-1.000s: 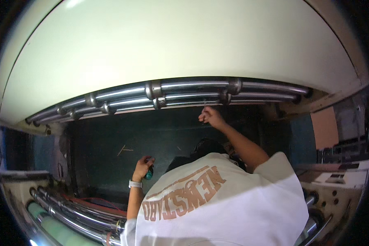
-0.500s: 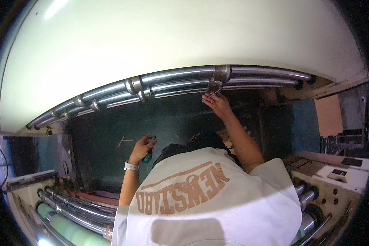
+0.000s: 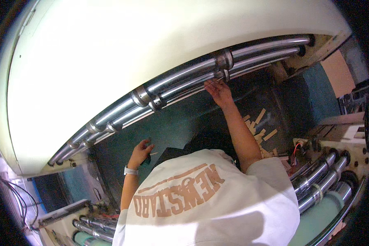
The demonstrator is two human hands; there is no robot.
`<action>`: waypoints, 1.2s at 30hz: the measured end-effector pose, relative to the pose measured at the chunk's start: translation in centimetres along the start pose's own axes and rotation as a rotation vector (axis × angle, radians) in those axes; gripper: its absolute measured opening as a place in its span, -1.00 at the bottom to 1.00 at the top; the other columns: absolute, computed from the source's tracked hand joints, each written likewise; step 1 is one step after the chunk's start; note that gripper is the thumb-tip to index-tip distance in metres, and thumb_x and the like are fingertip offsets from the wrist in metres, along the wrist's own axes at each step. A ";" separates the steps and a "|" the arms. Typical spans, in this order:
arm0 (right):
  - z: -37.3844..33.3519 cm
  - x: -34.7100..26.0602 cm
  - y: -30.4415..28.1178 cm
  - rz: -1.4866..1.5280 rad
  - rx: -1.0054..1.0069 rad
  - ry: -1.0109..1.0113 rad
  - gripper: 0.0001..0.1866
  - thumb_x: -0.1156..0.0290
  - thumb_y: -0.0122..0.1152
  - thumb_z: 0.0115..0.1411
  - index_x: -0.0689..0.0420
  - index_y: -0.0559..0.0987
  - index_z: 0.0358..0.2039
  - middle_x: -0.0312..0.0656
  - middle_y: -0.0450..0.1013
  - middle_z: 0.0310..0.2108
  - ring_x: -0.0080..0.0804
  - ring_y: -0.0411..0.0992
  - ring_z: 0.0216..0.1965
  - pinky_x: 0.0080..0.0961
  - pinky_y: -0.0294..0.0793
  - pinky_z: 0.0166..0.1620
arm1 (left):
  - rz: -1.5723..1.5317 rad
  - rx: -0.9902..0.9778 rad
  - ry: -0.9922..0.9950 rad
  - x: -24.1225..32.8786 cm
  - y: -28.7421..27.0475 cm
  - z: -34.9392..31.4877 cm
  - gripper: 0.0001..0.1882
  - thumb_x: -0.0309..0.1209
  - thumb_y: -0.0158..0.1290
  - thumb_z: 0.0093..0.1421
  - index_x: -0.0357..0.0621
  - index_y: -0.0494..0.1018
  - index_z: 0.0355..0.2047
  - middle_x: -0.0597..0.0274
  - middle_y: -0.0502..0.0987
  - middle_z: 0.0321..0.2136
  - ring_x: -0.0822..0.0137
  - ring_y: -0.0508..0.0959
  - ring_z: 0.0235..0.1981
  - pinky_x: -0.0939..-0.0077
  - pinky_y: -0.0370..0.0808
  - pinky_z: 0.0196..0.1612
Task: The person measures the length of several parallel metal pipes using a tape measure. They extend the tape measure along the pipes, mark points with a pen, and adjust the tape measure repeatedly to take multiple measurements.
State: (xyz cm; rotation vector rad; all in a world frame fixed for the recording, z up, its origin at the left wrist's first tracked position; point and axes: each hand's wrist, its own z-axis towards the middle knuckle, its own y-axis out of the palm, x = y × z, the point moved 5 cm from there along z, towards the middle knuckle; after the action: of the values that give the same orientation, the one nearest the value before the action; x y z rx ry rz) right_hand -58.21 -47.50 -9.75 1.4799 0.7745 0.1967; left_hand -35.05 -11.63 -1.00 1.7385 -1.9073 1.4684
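My right hand (image 3: 219, 92) is raised to the lower steel shaft, its fingers closed on a thin metal hex key (image 3: 220, 79). The key's end is at a metal collar (image 3: 222, 74) on that shaft; whether it sits in a screw hole is too small to tell. My left hand (image 3: 142, 152) hangs low over the dark floor, fingers curled around a dark green object (image 3: 145, 160) mostly hidden by the palm. A pale watch band (image 3: 130, 170) circles the left wrist.
Parallel steel shafts (image 3: 180, 78) with several collars run below a large cream machine cover (image 3: 110, 49). Strips of cardboard (image 3: 258, 127) lie on the floor beyond my right forearm. Behind me are more rollers (image 3: 320, 176) and a pale green cylinder (image 3: 324, 213).
The view has turned, so the shafts slope more steeply and the cardboard strips show. My right hand stays by the collar with the hex key; my left hand still hangs low.
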 end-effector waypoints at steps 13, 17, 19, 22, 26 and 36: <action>0.9 1.3 1.9 0.114 -0.139 -0.201 -0.81 0.42 -0.01 0.14 0.25 0.41 -0.27 -0.05 0.40 -0.22 -0.18 0.38 -0.13 -0.33 0.45 -0.09 | 0.242 -0.131 -0.011 -4.4 -5.0 1.5 -0.52 -0.18 0.10 0.04 -0.31 0.35 -0.15 0.09 0.47 -0.57 0.35 0.45 -0.52 0.47 0.36 -0.47; 1.0 1.6 1.0 0.090 -0.087 -0.256 -0.84 0.43 -0.02 0.14 0.22 0.38 -0.28 -0.02 0.40 -0.25 -0.11 0.39 -0.15 -0.24 0.44 -0.08 | 0.373 -0.162 0.031 -4.4 -4.6 1.5 -0.52 -0.18 0.09 0.03 -0.28 0.35 -0.14 0.06 0.47 -0.56 0.30 0.47 -0.51 0.45 0.37 -0.45; 0.6 1.3 1.9 0.046 -0.061 -0.228 -0.88 0.47 -0.01 0.13 0.22 0.42 -0.32 -0.06 0.41 -0.27 -0.15 0.40 -0.16 -0.30 0.46 -0.11 | 0.440 -0.176 0.050 -4.8 -4.6 1.2 -0.52 -0.18 0.09 0.03 -0.27 0.35 -0.14 0.04 0.47 -0.56 0.25 0.48 -0.50 0.42 0.38 -0.45; 0.8 0.9 2.3 0.053 -0.052 -0.153 -0.90 0.47 -0.04 0.15 0.21 0.40 -0.33 -0.06 0.41 -0.30 -0.15 0.41 -0.19 -0.29 0.47 -0.12 | 0.484 -0.189 0.059 -6.2 -4.6 1.2 -0.52 -0.19 0.08 0.03 -0.27 0.35 -0.13 0.00 0.47 -0.56 0.17 0.49 -0.51 0.36 0.39 -0.45; 0.7 0.4 1.4 -0.014 0.129 -0.172 -0.89 0.44 -0.07 0.17 0.15 0.37 -0.30 -0.11 0.40 -0.35 -0.17 0.43 -0.29 -0.21 0.47 -0.16 | 0.477 -0.201 0.031 -6.0 -4.3 1.5 -0.52 -0.19 0.08 0.04 -0.28 0.34 -0.13 -0.03 0.47 -0.55 0.14 0.49 -0.51 0.35 0.39 -0.46; 3.7 3.0 2.9 0.164 0.660 -0.318 -0.78 0.26 -0.26 0.25 -0.01 0.17 -0.53 -0.33 0.10 -0.68 -0.46 0.07 -0.68 -0.52 0.06 -0.63 | 0.460 -0.172 0.067 -4.9 -2.8 2.6 -0.55 -0.21 0.04 0.06 -0.33 0.34 -0.15 -0.08 0.45 -0.59 0.19 0.48 -0.53 0.38 0.37 -0.47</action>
State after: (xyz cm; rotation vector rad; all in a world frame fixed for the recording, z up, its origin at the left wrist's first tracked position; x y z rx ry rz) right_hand -52.89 -48.44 -8.38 2.1358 0.4721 -0.1923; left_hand -30.04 -9.89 -4.18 1.2112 -2.4246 1.4139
